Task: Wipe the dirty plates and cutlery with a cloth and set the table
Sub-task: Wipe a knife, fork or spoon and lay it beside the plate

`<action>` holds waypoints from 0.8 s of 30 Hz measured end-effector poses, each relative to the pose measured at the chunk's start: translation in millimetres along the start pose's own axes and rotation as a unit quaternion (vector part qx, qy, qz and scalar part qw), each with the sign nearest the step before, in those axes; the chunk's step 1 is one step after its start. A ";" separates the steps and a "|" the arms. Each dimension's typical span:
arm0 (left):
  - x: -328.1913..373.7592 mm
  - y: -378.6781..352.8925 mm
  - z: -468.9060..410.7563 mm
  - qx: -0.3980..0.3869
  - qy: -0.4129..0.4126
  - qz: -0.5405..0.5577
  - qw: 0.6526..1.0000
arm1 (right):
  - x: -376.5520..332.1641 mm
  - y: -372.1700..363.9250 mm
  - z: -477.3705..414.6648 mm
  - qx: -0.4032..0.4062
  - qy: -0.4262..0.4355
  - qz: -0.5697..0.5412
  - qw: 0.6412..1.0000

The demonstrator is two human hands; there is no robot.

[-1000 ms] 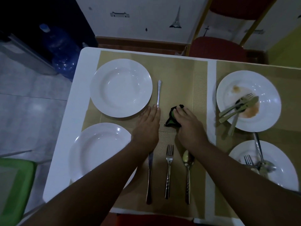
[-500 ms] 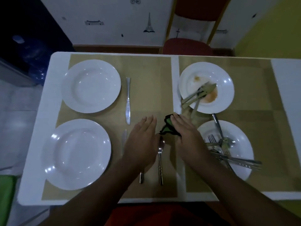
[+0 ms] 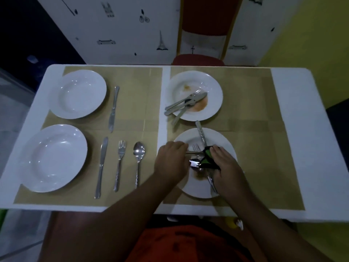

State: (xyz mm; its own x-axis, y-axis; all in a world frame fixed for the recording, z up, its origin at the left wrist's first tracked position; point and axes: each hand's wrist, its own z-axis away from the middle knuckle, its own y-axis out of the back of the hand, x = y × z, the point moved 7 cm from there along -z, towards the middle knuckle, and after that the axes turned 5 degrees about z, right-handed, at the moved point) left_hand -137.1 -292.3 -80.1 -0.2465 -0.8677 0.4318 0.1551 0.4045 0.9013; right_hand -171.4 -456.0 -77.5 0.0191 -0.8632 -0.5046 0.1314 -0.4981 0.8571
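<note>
My right hand [image 3: 227,168] grips a dark cloth with green patches [image 3: 207,157] over the near right plate [image 3: 227,141], which holds dirty cutlery and a brown smear. My left hand [image 3: 171,161] closes on the handle of a piece of cutlery [image 3: 194,152] on that plate, next to the cloth. The far right plate [image 3: 213,86] is stained and carries a fork, knife and spoon [image 3: 184,104]. Two clean white plates [image 3: 79,93] [image 3: 53,157] lie on the left mat. A knife [image 3: 101,166], fork [image 3: 119,165] and spoon [image 3: 138,161] lie beside the near one, one knife [image 3: 113,108] beside the far one.
Tan placemats [image 3: 136,103] cover a white table [image 3: 300,129]. A red chair [image 3: 203,33] stands at the far side. The table's right end is bare white surface. A small yellow object [image 3: 233,223] shows under the near edge.
Both hands moved right from the left mat onto the near right plate. The left hand, flat before, now closes on cutlery there. The camera view shifted right.
</note>
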 end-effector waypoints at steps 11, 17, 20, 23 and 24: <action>52.2 -24.6 -85.1 -0.128 -0.188 -0.214 0.950 | 35.4 12.8 14.7 0.015 -0.048 -0.009 0.999; 42.8 -19.4 -102.9 -0.154 -0.215 -0.281 0.923 | 37.5 18.3 18.2 0.024 -0.072 -0.024 0.997; 26.5 -3.0 -97.4 -0.209 -0.152 -0.238 0.936 | 35.5 24.5 16.5 0.027 -0.090 -0.044 0.995; 4.3 14.2 -76.4 -0.273 -0.003 -0.029 0.962 | 22.2 31.5 10.8 0.043 -0.082 -0.073 0.993; -2.1 17.1 -64.9 -0.286 0.064 0.072 0.953 | 14.5 34.0 8.2 0.054 -0.070 -0.078 0.993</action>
State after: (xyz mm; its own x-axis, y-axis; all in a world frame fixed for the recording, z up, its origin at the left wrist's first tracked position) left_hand -71.8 -302.3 -67.8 -0.0695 -0.8586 0.5080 0.6845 0.3294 0.6504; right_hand -174.8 -486.2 -54.8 -0.1329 -0.7734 -0.6198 0.0144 -0.6268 0.7790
